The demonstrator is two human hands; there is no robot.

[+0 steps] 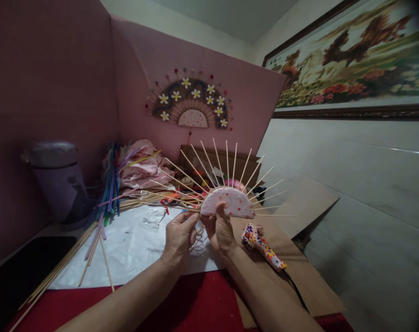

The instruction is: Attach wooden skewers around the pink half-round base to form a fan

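Observation:
A pink half-disc with red dots (230, 201) is held upright above the table, with several thin bamboo sticks (226, 161) fanning out of its curved edge. My right hand (220, 232) grips the half-disc from below, thumb on its front. My left hand (179, 234) is closed with its fingers pinched at the disc's lower left corner, by the lowest stick. A glue gun covered in coloured flowers (261, 244) lies on brown cardboard (299, 272) just right of my right wrist.
A finished fan with white flowers (190, 103) hangs on the pink board behind. Loose bamboo sticks (67, 263), coloured strips (110, 189), pink cloth (143, 166) and white paper (133, 249) lie left. A lilac bin (59, 182) stands far left; a framed picture (355, 60) hangs right.

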